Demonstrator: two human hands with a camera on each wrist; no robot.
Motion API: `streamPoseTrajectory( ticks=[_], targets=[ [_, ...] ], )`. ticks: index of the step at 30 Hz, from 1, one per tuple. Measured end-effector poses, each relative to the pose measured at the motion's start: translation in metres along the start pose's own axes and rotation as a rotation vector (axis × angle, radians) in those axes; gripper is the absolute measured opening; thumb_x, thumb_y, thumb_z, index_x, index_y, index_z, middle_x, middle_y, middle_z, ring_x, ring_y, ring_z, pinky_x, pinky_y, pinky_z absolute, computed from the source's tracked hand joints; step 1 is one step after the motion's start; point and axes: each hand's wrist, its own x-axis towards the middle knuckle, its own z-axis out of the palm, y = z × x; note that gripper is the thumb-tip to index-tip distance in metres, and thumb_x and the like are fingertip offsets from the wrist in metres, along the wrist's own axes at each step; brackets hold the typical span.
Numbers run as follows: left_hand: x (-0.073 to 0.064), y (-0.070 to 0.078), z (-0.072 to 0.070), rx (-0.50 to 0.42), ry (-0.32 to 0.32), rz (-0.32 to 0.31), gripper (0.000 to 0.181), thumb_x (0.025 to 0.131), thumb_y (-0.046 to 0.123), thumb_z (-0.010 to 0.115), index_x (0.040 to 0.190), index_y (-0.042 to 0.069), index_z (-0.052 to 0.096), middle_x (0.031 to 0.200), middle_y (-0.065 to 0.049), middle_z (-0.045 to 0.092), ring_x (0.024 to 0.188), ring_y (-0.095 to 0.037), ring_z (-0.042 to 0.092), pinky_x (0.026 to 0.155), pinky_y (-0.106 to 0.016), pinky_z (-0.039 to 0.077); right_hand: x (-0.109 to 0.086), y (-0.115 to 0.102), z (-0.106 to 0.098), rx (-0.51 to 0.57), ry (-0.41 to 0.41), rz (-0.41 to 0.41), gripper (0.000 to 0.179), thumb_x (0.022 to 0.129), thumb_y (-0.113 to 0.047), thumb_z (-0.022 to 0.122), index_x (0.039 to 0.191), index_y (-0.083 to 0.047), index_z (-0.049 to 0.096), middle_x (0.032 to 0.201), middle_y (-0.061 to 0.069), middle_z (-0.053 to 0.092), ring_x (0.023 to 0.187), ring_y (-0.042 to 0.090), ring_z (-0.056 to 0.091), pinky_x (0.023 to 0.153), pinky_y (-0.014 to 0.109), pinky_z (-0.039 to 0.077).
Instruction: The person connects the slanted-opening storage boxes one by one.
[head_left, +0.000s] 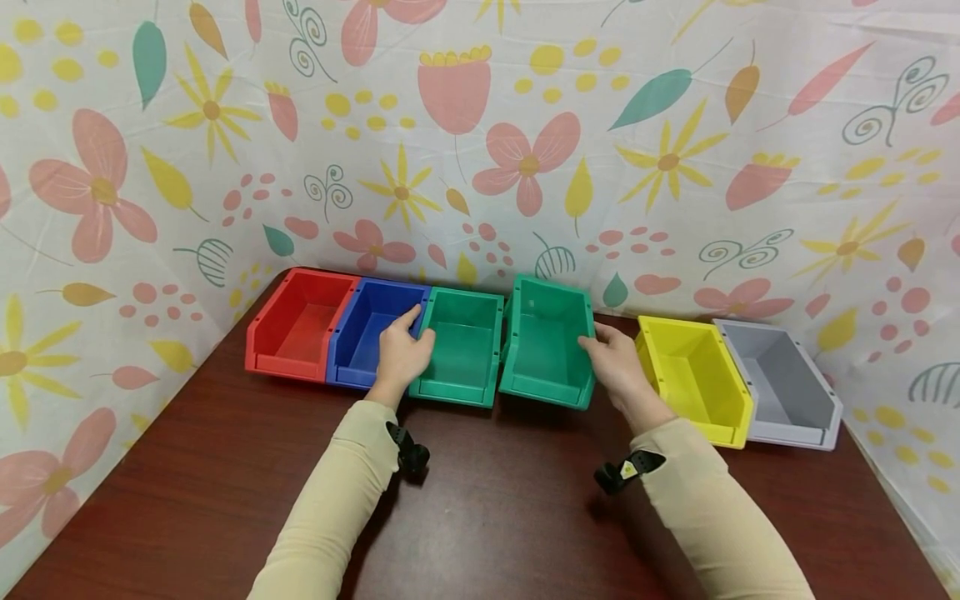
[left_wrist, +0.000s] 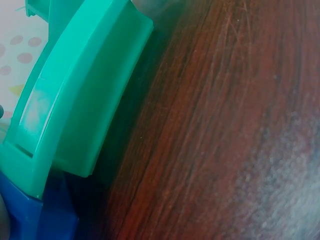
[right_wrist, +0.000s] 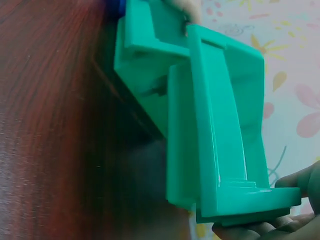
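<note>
In the head view my left hand [head_left: 405, 354] grips the shared edge between the blue bin [head_left: 360, 333] and the left green bin [head_left: 459, 392], thumb toward the green side. That green bin's front wall [left_wrist: 90, 110] fills part of the left wrist view. My right hand [head_left: 617, 358] holds the right green bin [head_left: 546, 396] by its right rim. Tilted and raised off the table, this bin leans beside the other green one. In the right wrist view my thumb [right_wrist: 300, 179] lies above its rim and the fingers curl underneath.
A red bin [head_left: 288, 363] stands at the left end of the row, against the blue one. To the right, a yellow bin [head_left: 693, 383] and a grey bin [head_left: 787, 392] stand side by side on the brown table [head_left: 480, 517]. A patterned cloth [head_left: 480, 192] hangs behind.
</note>
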Motion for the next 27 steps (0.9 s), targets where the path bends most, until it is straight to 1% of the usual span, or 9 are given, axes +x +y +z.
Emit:
streamPoseTrajectory(
  ticks=[2,4,7,10,14,17,21,24,27],
  targets=[
    [0.000,0.000,-0.001,-0.005,-0.004,-0.005,0.055,0.088,0.021,0.049,0.142,0.013,0.044,0.095,-0.014,0.061,0.036,-0.013,0.030,0.040,-0.026,0.031,0.000,-0.005,0.000,-0.046,0.003,-0.016,0.054,0.100,-0.023,0.041,0.148,-0.001,0.028,0.142,0.022,0.044,0.119,0.037,0.052,0.099,0.047,0.046],
    [0.000,0.000,-0.001,-0.009,-0.006,-0.009,0.055,0.088,0.021,0.049,0.143,0.014,0.044,0.084,-0.013,0.057,0.036,-0.013,0.030,0.040,-0.026,0.031,-0.001,-0.009,-0.001,-0.096,-0.003,-0.040,0.055,0.100,-0.025,0.042,0.148,0.000,0.029,0.138,0.024,0.047,0.116,0.037,0.055,0.097,0.046,0.047],
    [0.000,0.000,-0.002,-0.011,-0.010,-0.014,0.055,0.089,0.022,0.049,0.143,0.015,0.044,0.081,-0.011,0.055,0.036,-0.013,0.030,0.039,-0.026,0.030,-0.002,-0.016,-0.003,-0.175,-0.028,-0.083,0.057,0.099,-0.027,0.044,0.146,0.001,0.031,0.134,0.025,0.051,0.113,0.038,0.056,0.095,0.047,0.048],
    [0.001,-0.001,-0.002,-0.010,-0.011,-0.016,0.055,0.089,0.023,0.049,0.143,0.016,0.044,0.084,-0.011,0.055,0.036,-0.013,0.031,0.039,-0.026,0.030,-0.003,-0.020,-0.005,-0.256,-0.053,-0.112,0.060,0.099,-0.032,0.045,0.146,0.003,0.031,0.135,0.026,0.050,0.114,0.038,0.055,0.095,0.047,0.048],
    [0.001,-0.002,-0.001,-0.009,-0.006,-0.012,0.055,0.088,0.023,0.049,0.143,0.016,0.044,0.083,-0.010,0.056,0.036,-0.013,0.030,0.039,-0.027,0.030,-0.002,-0.021,-0.008,-0.317,-0.079,-0.113,0.069,0.097,-0.042,0.045,0.148,0.002,0.026,0.144,0.024,0.041,0.121,0.038,0.049,0.099,0.049,0.044],
    [0.001,-0.002,0.000,-0.010,-0.006,-0.011,0.055,0.088,0.022,0.049,0.143,0.017,0.044,0.076,-0.010,0.055,0.036,-0.012,0.030,0.039,-0.027,0.030,-0.003,-0.021,-0.010,-0.338,-0.087,-0.121,0.079,0.096,-0.047,0.046,0.151,-0.002,0.015,0.151,0.024,0.029,0.133,0.039,0.038,0.105,0.052,0.038],
    [0.001,-0.002,0.000,-0.011,-0.018,-0.015,0.055,0.089,0.023,0.049,0.143,0.018,0.043,0.065,-0.009,0.052,0.035,-0.012,0.029,0.039,-0.026,0.031,-0.002,-0.025,-0.013,-0.401,-0.077,-0.182,0.089,0.092,-0.055,0.047,0.153,-0.009,0.001,0.157,0.021,0.016,0.141,0.040,0.023,0.110,0.056,0.028],
    [0.000,-0.002,0.000,-0.019,-0.020,-0.013,0.055,0.088,0.022,0.049,0.143,0.017,0.044,0.063,-0.007,0.051,0.035,-0.013,0.029,0.038,-0.027,0.031,0.003,-0.032,-0.013,-0.488,-0.087,-0.248,0.091,0.090,-0.060,0.048,0.154,-0.012,0.004,0.158,0.018,0.012,0.143,0.040,0.018,0.111,0.059,0.024],
    [-0.001,-0.001,0.000,-0.025,-0.017,-0.015,0.055,0.088,0.022,0.049,0.143,0.017,0.044,0.062,-0.008,0.051,0.035,-0.013,0.028,0.039,-0.027,0.030,0.011,-0.041,-0.010,-0.587,-0.141,-0.317,0.092,0.087,-0.062,0.049,0.154,-0.012,0.011,0.159,0.015,0.008,0.145,0.038,0.013,0.111,0.060,0.020]
  ],
)
